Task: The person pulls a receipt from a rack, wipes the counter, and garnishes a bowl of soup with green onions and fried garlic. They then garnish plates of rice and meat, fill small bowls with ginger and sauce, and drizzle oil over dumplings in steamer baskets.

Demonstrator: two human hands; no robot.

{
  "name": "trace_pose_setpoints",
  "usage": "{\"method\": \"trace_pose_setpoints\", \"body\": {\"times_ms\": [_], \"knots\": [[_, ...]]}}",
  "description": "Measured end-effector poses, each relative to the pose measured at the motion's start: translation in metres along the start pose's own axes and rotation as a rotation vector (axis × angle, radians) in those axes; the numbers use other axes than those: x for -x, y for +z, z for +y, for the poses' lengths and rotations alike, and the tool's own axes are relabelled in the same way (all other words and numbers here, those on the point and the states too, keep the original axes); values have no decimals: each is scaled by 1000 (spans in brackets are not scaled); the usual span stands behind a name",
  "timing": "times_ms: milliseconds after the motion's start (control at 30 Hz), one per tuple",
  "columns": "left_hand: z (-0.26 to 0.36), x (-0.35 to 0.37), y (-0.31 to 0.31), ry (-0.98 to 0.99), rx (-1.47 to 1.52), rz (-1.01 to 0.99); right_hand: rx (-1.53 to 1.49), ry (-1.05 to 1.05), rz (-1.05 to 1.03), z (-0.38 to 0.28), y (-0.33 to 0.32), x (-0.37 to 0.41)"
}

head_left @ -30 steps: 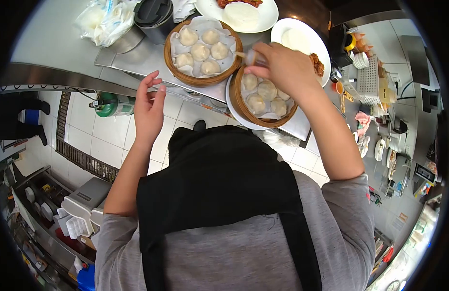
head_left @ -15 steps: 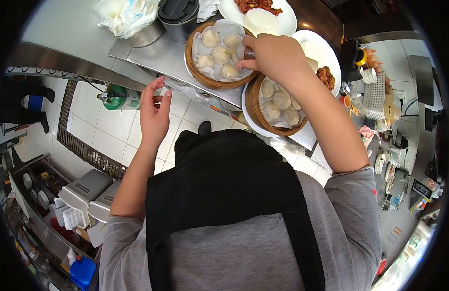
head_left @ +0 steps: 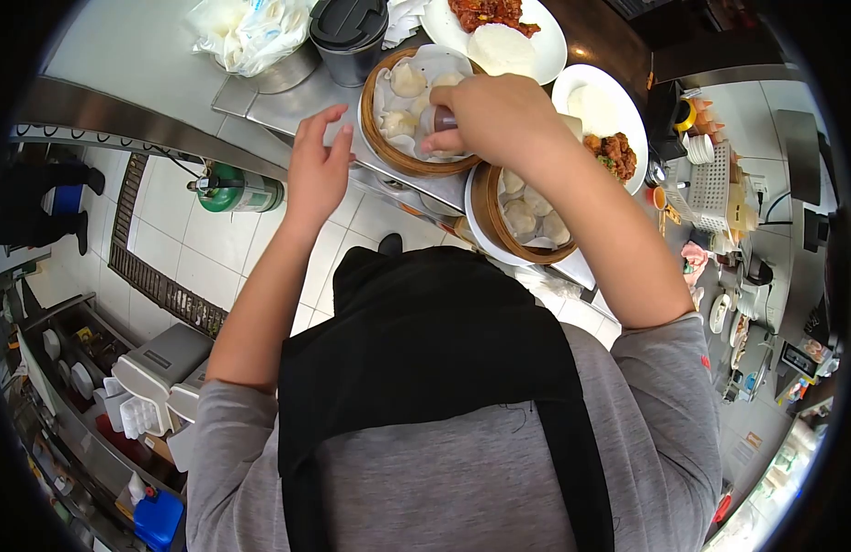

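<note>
Over the steamer basket, the right hand clamps a small bottle tilted leftward; left hand spread open.

Grey long sleeves, black apron

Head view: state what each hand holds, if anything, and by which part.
The right hand grips a small brown object over the bamboo steamer; the hand hides most of it, only one end showing. The left hand is open beside it, holding nothing.
</note>
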State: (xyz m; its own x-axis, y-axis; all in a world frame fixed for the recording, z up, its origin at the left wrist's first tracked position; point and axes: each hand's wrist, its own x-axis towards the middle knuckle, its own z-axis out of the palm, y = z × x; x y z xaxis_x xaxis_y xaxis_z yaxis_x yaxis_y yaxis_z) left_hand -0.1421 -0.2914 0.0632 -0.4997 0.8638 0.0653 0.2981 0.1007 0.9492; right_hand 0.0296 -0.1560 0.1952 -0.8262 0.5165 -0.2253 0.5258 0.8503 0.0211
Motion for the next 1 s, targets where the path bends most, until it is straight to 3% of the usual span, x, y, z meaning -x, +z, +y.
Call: {"method": "trace_pose_setpoints", "body": {"times_ms": [67, 100, 200, 267, 333, 400, 467, 533, 600, 633, 667, 767, 833, 1000], "knots": [[12, -23, 9, -135, 16, -38, -55, 83, -58, 0, -1, 8], [-8, -39, 16, -28, -190, -34, -56, 89, -56, 3, 1, 12], [11, -59, 23, -87, -405, -209, -318, 234, 60, 19, 19, 26], [11, -67, 25, -66, -472, -244, -900, 255, 300, 27, 38, 44], [8, -70, 27, -41, -539, -283, -1000, 274, 368, 28, 34, 78], [2, -68, 26, 86, -511, -221, -1102, 341, 737, 46, 48, 114], [10, -61, 18, 154, -561, -199, -1133, 437, 922, 67, 54, 157], [29, -50, -1, 16, -467, -226, -932, 583, 1040, 96, 69, 204], [46, -34, -28, 15, -422, -243, -1096, 637, 1058, 93, 62, 242], [45, -27, -44, -17, -449, -244, -708, 690, 956, 95, 59, 261], [43, -22, -61, -49, -475, -244, -994, 729, 1033, 89, 64, 271], [41, -11, -93, -79, -494, -264, -1051, 782, 964, 89, 91, 310], [40, -10, -98, -277, -492, -242, -924, 893, 992, 89, 119, 330], [22, -28, -52, -77, -612, -252, -732, 1027, 1117, 98, 166, 358]]}}
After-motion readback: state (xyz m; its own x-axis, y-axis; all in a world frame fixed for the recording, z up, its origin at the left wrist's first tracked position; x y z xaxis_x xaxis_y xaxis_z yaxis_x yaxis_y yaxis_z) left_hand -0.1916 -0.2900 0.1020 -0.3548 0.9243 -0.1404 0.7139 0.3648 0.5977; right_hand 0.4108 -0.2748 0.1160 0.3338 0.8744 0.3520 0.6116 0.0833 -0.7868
